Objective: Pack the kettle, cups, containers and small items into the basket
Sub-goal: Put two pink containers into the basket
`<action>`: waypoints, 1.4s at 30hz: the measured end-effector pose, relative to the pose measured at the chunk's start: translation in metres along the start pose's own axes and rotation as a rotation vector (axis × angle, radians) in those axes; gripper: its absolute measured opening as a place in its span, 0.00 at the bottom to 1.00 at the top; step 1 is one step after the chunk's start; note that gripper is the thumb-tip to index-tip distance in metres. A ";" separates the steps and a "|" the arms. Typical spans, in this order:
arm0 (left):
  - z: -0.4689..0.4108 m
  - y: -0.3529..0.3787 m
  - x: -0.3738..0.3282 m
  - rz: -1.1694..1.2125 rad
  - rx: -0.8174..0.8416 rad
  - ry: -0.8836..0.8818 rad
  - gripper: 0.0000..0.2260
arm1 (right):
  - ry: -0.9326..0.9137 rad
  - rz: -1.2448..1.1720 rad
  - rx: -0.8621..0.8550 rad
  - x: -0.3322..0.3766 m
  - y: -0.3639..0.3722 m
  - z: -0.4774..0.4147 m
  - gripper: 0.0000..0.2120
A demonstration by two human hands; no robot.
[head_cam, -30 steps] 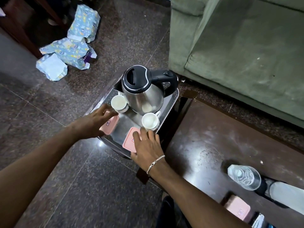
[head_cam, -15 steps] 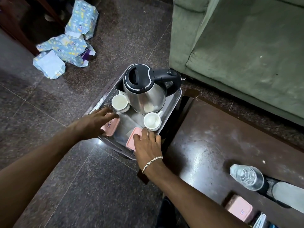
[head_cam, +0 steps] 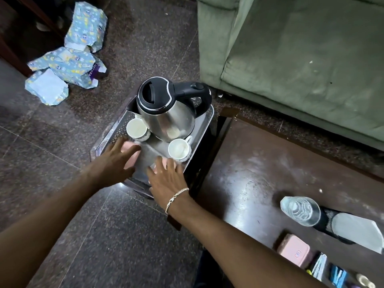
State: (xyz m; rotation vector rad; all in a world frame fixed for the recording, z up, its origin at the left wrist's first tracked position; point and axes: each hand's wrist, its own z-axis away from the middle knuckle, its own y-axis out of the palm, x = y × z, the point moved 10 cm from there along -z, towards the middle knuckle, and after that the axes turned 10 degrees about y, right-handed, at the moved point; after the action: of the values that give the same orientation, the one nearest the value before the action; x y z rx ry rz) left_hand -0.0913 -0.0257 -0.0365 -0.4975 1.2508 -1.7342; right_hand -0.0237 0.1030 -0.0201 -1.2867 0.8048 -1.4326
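Directly beyond right hand (head_cam: 166, 175): cup (head_cam: 179, 149) (upright).

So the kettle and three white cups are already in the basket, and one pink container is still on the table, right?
Not quite: the head view shows two white cups in the basket, not three. The rest holds: the kettle stands in it, and one pink container is still on the table.

A steel kettle (head_cam: 166, 115) and two white cups (head_cam: 136, 128) (head_cam: 179, 149) were seen in the basket (head_cam: 113, 132). Both hands, left (head_cam: 116, 161) and right (head_cam: 166, 177), were spread over pink containers (head_cam: 129, 150) inside it.
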 end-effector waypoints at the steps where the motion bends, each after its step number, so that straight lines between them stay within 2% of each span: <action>1: -0.001 0.000 0.001 -0.012 -0.010 -0.006 0.33 | -0.012 0.020 0.008 0.002 0.002 -0.002 0.15; 9: 0.005 -0.006 0.005 -0.139 -0.010 -0.041 0.32 | -0.003 0.056 -0.004 -0.013 0.010 0.001 0.12; 16: 0.009 -0.025 -0.020 -0.181 -0.113 -0.122 0.36 | 0.011 -0.123 -0.115 -0.024 -0.026 0.019 0.21; 21: 0.011 -0.047 -0.087 -0.101 -0.420 0.049 0.25 | 0.092 -0.201 -0.160 -0.079 -0.056 0.062 0.21; 26: 0.010 -0.031 -0.175 0.004 -0.497 0.228 0.21 | 0.218 -0.245 -0.165 -0.168 -0.067 0.125 0.19; 32: -0.008 0.022 -0.290 0.137 -0.359 0.387 0.23 | 0.409 -0.204 -0.117 -0.276 -0.041 0.215 0.16; 36: -0.017 0.076 -0.369 0.225 -0.123 0.481 0.25 | 0.517 -0.124 0.001 -0.329 -0.006 0.268 0.17; 39: -0.020 0.127 -0.429 0.208 0.091 0.523 0.31 | 0.577 -0.077 0.117 -0.358 0.020 0.302 0.22; 42: -0.024 0.167 -0.476 0.173 0.203 0.535 0.40 | 0.630 -0.051 0.127 -0.383 0.033 0.329 0.23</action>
State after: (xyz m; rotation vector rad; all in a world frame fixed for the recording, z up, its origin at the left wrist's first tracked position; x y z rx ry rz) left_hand 0.2037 0.3778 -0.1114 0.2078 1.4071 -1.8803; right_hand 0.2740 0.5051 -0.0959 -0.7580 1.0696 -1.9315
